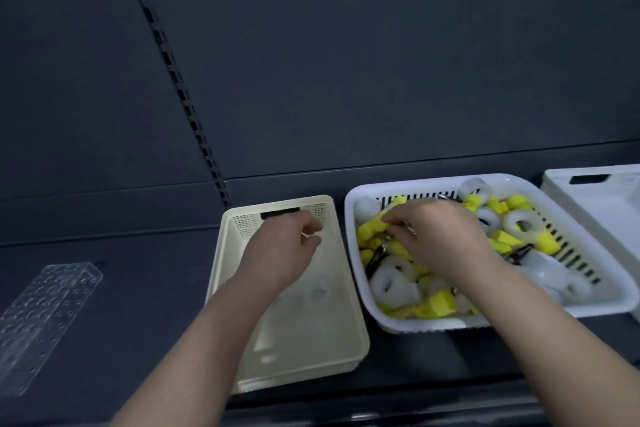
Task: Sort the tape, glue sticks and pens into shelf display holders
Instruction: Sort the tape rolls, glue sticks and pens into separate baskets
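The right hand point(433, 236) is down in the white basket point(606, 302) on the shelf point(138, 288), and its fingers pinch a pen point(377, 253) among yellow glue sticks point(438, 303) and tape rolls point(393, 282). The left hand point(284, 250) hangs over the cream tray point(332, 340) just beside the basket, with its fingers loosely curled and nothing in them. A clear holder point(45, 315) lies near the shelf's left end.

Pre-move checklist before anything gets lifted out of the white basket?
1. Right hand inside the white slotted plastic basket: ok.
2. Right fingers gripping one item: cannot tell; what they pinch is unclear among the yellow glue sticks.
3. Left hand free, above the cream plastic tray: ok.
4. Clear perforated acrylic holder unobstructed at far left: ok.
5. Basket sorted: not ok; glue sticks, white tape rolls and black pens lie mixed.
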`<state>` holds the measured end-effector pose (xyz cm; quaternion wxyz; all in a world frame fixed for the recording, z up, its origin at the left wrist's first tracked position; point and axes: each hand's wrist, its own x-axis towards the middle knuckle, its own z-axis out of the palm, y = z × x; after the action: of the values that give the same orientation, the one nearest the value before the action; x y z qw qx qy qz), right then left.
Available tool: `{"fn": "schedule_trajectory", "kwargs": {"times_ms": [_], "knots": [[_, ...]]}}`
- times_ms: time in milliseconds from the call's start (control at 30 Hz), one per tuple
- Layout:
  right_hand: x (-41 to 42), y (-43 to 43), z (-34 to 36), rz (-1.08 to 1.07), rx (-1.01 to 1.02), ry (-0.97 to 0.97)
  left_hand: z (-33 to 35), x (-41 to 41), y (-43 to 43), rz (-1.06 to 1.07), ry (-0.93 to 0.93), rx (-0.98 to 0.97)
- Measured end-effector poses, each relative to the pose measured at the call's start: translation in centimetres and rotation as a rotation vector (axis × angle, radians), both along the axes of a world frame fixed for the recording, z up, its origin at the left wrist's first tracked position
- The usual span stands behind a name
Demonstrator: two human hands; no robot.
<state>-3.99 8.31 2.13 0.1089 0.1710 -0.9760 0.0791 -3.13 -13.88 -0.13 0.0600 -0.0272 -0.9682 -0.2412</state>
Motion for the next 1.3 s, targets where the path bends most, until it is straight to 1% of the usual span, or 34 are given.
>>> {"fn": "schedule_trajectory", "kwargs": {"times_ms": [100, 233, 467, 567, 667, 767, 833, 867, 933, 1000, 1067, 1167, 1233, 1267, 1300], "knots": [[0.2, 4.9, 0.3, -0.15, -0.055, 0.033, 0.4, -0.9, 3.8, -0.088, 0.019, 0.005], [0.5, 10.3, -0.3, -0.251, -0.093, -0.022, 0.4, -1.6, 7.9, -0.169, -0.006, -0.009], [2.0, 14.7, -0.8, -0.24, -0.249, -0.081, 0.2, -2.2, 12.2, -0.237, -0.024, 0.004], [2.8, 15.6, -0.6, -0.19, -0.325, -0.163, 0.0, -2.3, 13.5, -0.233, 0.001, 0.012], [3.4, 15.6, -0.7, -0.134, -0.183, -0.242, -0.1, -2.3, 14.7, -0.237, 0.015, 0.003], [3.3, 15.2, -0.7, -0.115, -0.053, -0.221, 0.0, -2.8, 15.4, -0.222, 0.017, -0.025], [3.0, 15.1, -0.5, -0.12, -0.019, -0.179, 0.0, -3.8, 15.6, -0.183, 0.04, -0.064], [2.7, 15.1, -0.5, -0.129, -0.038, -0.136, 0.0, -4.6, 15.8, -0.163, 0.054, -0.099], [1.9, 15.3, -0.4, -0.158, -0.153, -0.027, -0.2, -6.4, 16.4, -0.134, 0.047, -0.175], [1.0, 15.5, -0.5, -0.177, -0.278, 0.033, -0.3, -7.9, 17.1, -0.12, -0.013, -0.246], [0.1, 15.5, -1.1, -0.183, -0.289, 0.007, -0.5, -8.9, 17.9, -0.123, -0.058, -0.351], [-0.7, 15.6, -2.0, -0.191, -0.291, -0.036, -0.8, -9.7, 18.5, -0.103, -0.057, -0.455], [-1.0, 15.6, -2.2, -0.193, -0.331, -0.025, -0.9, -9.9, 18.5, -0.097, 0.003, -0.52], [-1.1, 15.5, -2.2, -0.189, -0.355, -0.021, -0.9, -9.8, 18.3, -0.091, 0.041, -0.523], [-1.3, 15.3, -2.0, -0.183, -0.378, -0.023, -0.8, -9.6, 17.9, -0.079, 0.081, -0.479]]}}
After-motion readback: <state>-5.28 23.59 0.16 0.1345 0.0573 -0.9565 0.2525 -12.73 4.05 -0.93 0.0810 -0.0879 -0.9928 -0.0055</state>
